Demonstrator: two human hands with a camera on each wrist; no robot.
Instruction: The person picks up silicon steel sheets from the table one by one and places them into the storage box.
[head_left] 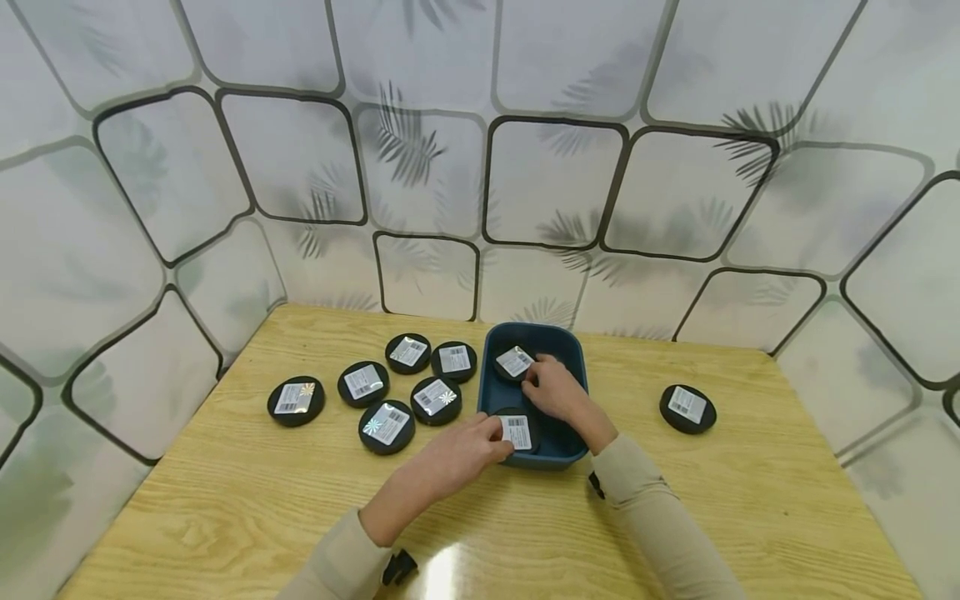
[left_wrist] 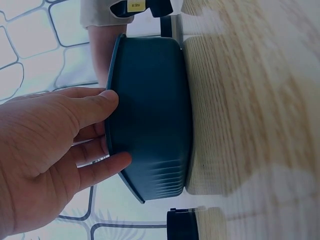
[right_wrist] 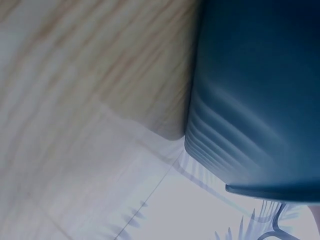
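2 arms (head_left: pixel 663 517) reach forward from where I stand, pale beige sleeves (head_left: pixel 341 554) ending at bare wrists (head_left: pixel 397 500); the left grip (head_left: pixel 463 452) sits nearer, thumb (left_wrist: pixel 100 107) and fingers curved; the right grip (head_left: pixel 555 387) extends farther, back upward, fingers bent, pinching.

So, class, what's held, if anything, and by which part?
The right hand seems to hold the bin's far disc by its right edge; the left hand is at the near disc's left edge, grip unclear.
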